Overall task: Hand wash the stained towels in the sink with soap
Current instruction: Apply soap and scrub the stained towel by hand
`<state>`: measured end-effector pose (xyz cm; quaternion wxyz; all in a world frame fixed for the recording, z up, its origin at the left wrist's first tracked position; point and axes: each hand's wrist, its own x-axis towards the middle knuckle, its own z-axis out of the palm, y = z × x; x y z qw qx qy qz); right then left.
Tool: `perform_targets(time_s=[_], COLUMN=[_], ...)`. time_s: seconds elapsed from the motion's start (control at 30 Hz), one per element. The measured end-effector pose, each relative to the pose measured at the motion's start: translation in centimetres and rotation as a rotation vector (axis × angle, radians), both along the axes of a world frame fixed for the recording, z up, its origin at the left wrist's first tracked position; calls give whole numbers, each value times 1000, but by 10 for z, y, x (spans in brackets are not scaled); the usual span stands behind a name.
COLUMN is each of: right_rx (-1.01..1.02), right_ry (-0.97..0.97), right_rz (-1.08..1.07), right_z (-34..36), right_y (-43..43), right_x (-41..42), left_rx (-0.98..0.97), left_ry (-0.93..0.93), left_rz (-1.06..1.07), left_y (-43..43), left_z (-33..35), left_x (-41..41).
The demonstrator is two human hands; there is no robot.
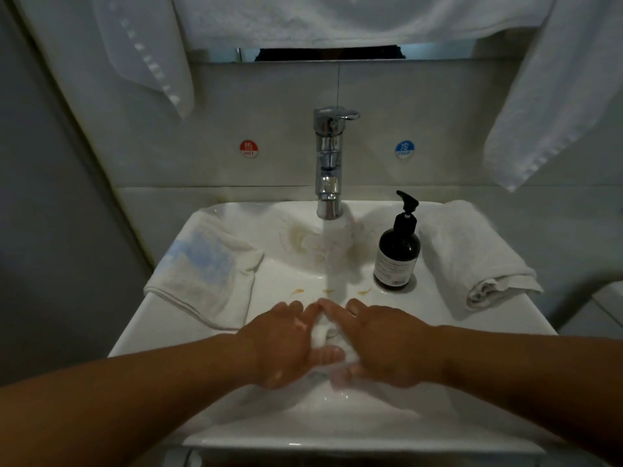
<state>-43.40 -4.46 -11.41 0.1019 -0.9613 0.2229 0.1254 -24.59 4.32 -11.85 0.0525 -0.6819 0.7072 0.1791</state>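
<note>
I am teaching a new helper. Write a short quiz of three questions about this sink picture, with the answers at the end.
1. True or false: water runs from the tap down to the left hand and the right hand in the sink.
2. Where does the soap bottle stand? A) on the floor B) on the sink's rim, right of the tap C) on a shelf
3. Fill in: the folded towel on the left rim has a ____ stain.

Key: 1 true; 2 B; 3 blue.
</note>
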Motion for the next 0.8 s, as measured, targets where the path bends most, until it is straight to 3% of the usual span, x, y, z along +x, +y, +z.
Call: perform_targets(time_s=[0.13, 0.23, 0.33, 0.4, 0.43, 0.53, 0.6, 0.67, 0.73, 0.8], right_rx=[-147, -134, 157, 369, 352, -12, -5, 21, 3, -33], right_ry=[20, -74, -202, -171, -130, -85, -80, 17, 40, -10], right_rz=[-14, -80, -136, -187, -194, -168, -129, -48, -40, -89], right_z=[-3, -1, 9, 16, 16, 13, 11, 8, 1, -4], right_y=[-12, -19, -16, -9, -7, -2, 3, 11, 10, 3], right_x=[13, 17, 11, 8, 7, 3, -3, -8, -7, 1], left_rx=[-56, -143, -68, 36, 26, -80, 10, 93, 48, 6], left_ry=[-26, -28, -51, 24, 43, 141, 130, -42, -129, -84], left_rz=[35, 88, 10, 28, 39, 44, -52, -116, -107, -106], left_y=[-11, -18, -24, -25, -24, -15, -2, 12, 16, 7], left_z=[5, -1, 3, 11, 18, 25, 25, 13, 3, 4], left_x=[-11, -1, 8, 9, 8, 10, 7, 4, 1, 0])
